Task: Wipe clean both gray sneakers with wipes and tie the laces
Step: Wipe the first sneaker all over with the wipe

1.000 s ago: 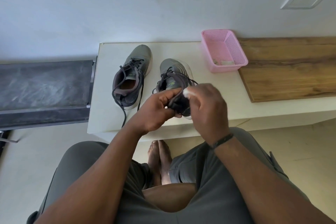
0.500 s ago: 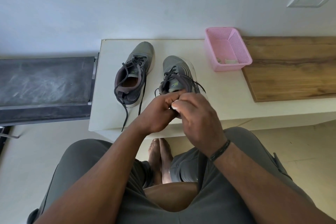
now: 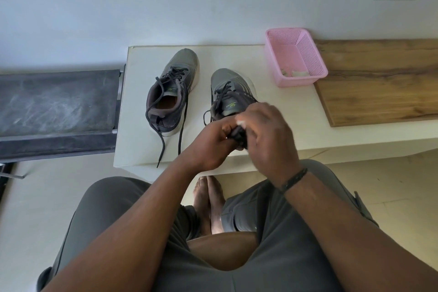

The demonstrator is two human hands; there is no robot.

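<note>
Wiping right sneaker's (image 3: 231, 92) heel: left hand (image 3: 213, 143) grips it, right hand (image 3: 265, 133) pinches wipe (image 3: 240, 122) (laces next).

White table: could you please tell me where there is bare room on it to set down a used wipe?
Bare patches: the white table between the right sneaker and the wooden board, below the pink basket; also the strip left of the left sneaker. Crowded: the near edge, where both hands work and loose laces trail.
</note>
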